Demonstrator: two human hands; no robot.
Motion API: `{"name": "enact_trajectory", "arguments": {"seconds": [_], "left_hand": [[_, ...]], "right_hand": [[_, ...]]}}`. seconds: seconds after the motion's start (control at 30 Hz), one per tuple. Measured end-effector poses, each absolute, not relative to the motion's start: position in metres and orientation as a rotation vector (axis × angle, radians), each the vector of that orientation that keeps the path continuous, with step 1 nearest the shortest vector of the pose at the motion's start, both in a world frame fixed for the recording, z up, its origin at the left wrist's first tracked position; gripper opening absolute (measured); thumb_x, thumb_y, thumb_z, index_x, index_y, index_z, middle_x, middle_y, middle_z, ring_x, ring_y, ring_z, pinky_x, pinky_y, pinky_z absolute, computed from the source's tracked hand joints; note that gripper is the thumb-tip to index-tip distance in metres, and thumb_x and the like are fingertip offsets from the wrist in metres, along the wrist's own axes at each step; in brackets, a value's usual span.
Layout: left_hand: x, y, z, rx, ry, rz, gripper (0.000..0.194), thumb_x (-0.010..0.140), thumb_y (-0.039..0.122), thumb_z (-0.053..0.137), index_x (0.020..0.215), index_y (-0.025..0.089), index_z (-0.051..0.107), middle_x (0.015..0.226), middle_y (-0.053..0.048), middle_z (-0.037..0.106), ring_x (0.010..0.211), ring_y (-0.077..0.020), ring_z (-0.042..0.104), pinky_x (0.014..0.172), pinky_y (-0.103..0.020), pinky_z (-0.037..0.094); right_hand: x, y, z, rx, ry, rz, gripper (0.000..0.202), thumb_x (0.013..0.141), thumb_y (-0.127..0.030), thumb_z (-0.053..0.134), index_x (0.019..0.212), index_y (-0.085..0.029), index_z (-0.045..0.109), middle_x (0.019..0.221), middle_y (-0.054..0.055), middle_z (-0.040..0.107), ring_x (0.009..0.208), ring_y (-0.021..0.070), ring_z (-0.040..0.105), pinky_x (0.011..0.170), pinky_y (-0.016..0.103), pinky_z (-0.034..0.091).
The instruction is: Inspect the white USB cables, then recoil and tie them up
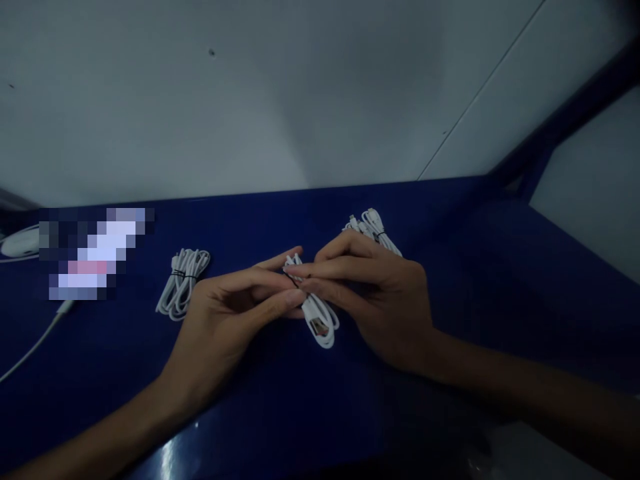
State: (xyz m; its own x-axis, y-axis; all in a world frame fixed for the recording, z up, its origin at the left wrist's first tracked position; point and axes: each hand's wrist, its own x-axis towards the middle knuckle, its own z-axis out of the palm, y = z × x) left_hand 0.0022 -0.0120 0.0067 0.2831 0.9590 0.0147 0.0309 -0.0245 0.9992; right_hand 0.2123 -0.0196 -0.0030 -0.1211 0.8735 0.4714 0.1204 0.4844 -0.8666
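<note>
Between both hands is a coiled white USB cable [320,320], its USB plug facing down toward me. A thin black tie [291,277] crosses the bundle near its upper end. My left hand [225,310] pinches the cable from the left with thumb and fingers. From the other side, the fingertips of my right hand [385,293] close on the bundle by the tie; whether they grip the tie itself, I cannot tell. Left of my left hand lie white cable bundles [183,283] bound with black ties. More white bundles [373,230] lie beyond my right hand, partly hidden by it.
All this is on a blue table [280,407]. A lit, pixelated screen [100,250] is at the left, with a white cord [40,345] running from its lower end. A white object [21,243] sits at the far left edge. Behind the table rises a grey wall [250,107].
</note>
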Motion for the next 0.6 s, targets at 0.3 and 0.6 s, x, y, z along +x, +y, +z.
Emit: {"name": "enact_trajectory", "arguments": {"seconds": [0.3,0.6], "left_hand": [[0.0090,-0.0100,0.0066,0.925,0.899,0.936,0.039,0.078,0.013,0.100,0.110,0.028,0.081,0.117,-0.003,0.085,0.093,-0.0193,0.083,0.087,-0.027,0.068],[0.0061,-0.0103,0.0016,0.843,0.683,0.668,0.023,0.109,0.023,0.070,0.129,0.021,0.082,0.126,-0.010,0.081,0.117,-0.0212,0.076,0.101,-0.029,0.063]], "right_hand": [[0.2076,-0.0186,-0.0041,-0.880,-1.396,1.156,0.015,0.099,-0.024,0.085,0.103,-0.037,0.089,0.102,0.001,0.075,0.092,0.0176,0.072,0.072,0.031,0.063],[0.2097,-0.0112,-0.0003,-0.843,-1.498,0.982,0.009,0.095,-0.017,0.088,0.098,-0.025,0.088,0.092,0.000,0.074,0.075,0.0125,0.068,0.063,0.025,0.057]]}}
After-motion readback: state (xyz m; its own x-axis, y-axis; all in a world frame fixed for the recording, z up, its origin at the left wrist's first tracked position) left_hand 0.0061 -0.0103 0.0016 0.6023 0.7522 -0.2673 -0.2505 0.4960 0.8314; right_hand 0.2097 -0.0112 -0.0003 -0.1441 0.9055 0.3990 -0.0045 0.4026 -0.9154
